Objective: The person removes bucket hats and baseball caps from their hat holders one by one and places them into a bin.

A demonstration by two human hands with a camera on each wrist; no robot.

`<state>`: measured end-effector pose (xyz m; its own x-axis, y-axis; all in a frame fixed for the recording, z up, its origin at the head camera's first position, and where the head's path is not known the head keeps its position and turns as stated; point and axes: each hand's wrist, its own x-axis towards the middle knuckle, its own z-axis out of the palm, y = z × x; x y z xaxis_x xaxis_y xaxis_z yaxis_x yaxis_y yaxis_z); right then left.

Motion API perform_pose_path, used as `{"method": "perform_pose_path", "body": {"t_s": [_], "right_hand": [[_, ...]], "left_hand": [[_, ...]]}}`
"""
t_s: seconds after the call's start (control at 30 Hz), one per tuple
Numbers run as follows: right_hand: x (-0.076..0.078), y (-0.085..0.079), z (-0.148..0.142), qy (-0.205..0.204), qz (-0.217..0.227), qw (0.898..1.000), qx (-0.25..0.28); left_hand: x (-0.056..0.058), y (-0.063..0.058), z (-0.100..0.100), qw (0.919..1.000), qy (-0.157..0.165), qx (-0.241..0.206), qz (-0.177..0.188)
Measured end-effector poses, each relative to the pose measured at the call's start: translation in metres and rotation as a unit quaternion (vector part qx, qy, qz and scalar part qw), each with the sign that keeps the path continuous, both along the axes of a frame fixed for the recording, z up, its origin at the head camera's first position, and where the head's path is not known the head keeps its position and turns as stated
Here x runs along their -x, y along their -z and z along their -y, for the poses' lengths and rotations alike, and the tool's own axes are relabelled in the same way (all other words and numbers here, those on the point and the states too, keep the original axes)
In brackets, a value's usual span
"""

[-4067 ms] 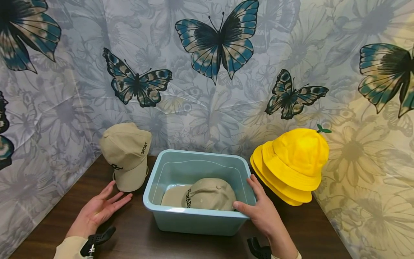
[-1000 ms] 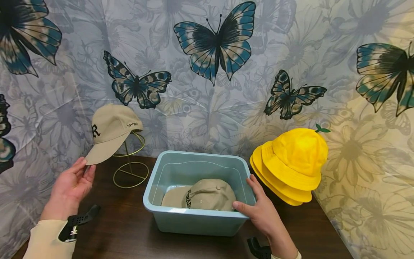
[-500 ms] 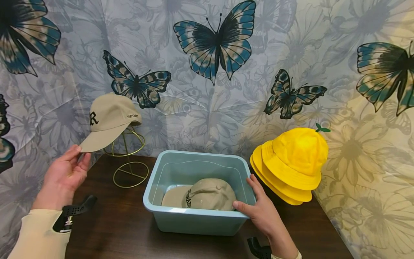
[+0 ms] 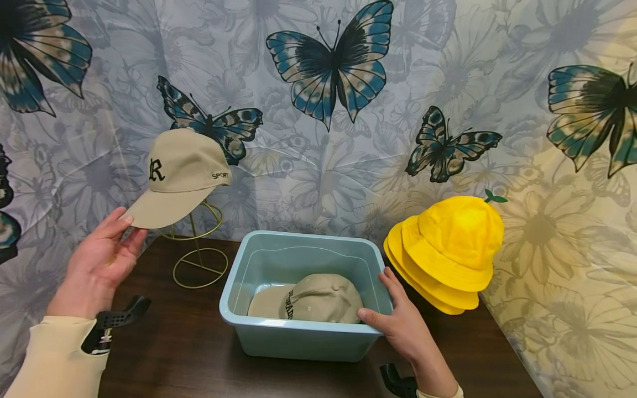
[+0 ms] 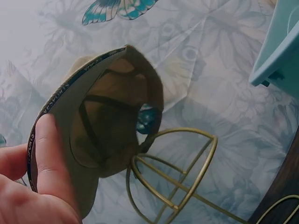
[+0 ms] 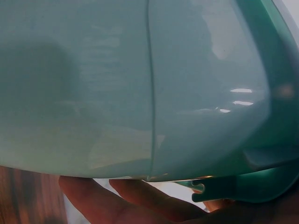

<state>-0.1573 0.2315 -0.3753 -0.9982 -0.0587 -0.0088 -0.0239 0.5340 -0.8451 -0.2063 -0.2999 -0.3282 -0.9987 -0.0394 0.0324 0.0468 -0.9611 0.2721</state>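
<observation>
My left hand (image 4: 99, 257) pinches the brim of a beige baseball cap (image 4: 186, 160) lettered "R" and "SPORT", held up at the left. Beneath it stands a gold wire hat stand (image 4: 200, 266). The left wrist view shows the cap's hollow underside (image 5: 110, 112) beside the stand's rounded wire top (image 5: 177, 168); whether they touch I cannot tell. On the right, my right hand (image 4: 405, 326) grips the rim of a light blue plastic bin (image 4: 303, 342), thumb inside. A second beige cap (image 4: 323, 298) lies in the bin. The bin's wall (image 6: 117, 93) fills most of the right wrist view.
Several nested yellow bucket hats (image 4: 453, 249), the top one with a green sprout, sit right of the bin. Behind the dark wooden table (image 4: 189, 354) hangs a butterfly-printed cloth (image 4: 308, 182).
My left hand, earlier spread below the cap on its stand, has taken the brim and raised the cap off the wire top, lately up and slightly right. The right hand stays on the bin.
</observation>
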Motion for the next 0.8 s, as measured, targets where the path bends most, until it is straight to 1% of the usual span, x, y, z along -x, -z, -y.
{"method": "perform_pose_path", "body": {"t_s": [0.13, 0.37, 0.53, 0.67, 0.8], "right_hand": [[0.0, -0.001, 0.0, 0.001, 0.001, 1.0, 0.001], [0.0, -0.001, 0.0, 0.001, 0.007, 1.0, 0.001], [0.0, -0.001, -0.001, -0.001, 0.004, 1.0, 0.002], [0.0, 0.0, -0.001, -0.002, -0.006, 1.0, 0.004], [0.0, 0.001, -0.001, -0.002, -0.009, 1.0, 0.002]], "left_hand": [[0.0, -0.005, -0.007, 0.9985, -0.001, 0.048, -0.027], [-0.004, -0.01, -0.021, 0.9927, 0.008, 0.101, -0.066], [-0.006, -0.016, -0.03, 0.9871, 0.019, 0.129, -0.093], [-0.008, -0.021, -0.037, 0.9811, 0.031, 0.159, -0.106], [-0.01, -0.023, -0.044, 0.9738, 0.043, 0.188, -0.12]]}}
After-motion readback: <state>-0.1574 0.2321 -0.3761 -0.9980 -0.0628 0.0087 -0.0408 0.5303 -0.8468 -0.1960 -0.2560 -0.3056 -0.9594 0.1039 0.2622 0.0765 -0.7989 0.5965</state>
